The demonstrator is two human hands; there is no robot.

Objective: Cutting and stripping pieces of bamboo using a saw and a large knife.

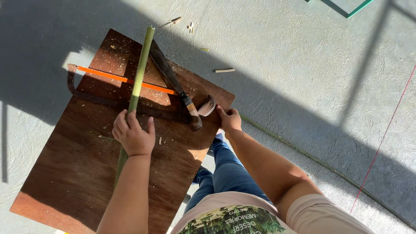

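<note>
A long green bamboo stick (139, 74) lies lengthwise on a brown wooden board (78, 164). My left hand (132, 134) is closed around the stick near its middle. A hacksaw with an orange blade (121, 79) and dark frame lies across the board under the stick. My right hand (229, 119) touches the saw's wooden handle (207, 106) at the board's right edge; I cannot tell whether it grips it. A machete with a dark blade (167, 69) and wooden grip (192, 112) rests diagonally on the board between my hands.
The board lies on a pale concrete floor (303, 65) half in shadow. Small cut wood pieces (225, 70) and chips (190, 27) lie beyond the board. A thin green strip (312, 158) runs along the floor at right. My jeans-clad legs (225, 173) are beside the board.
</note>
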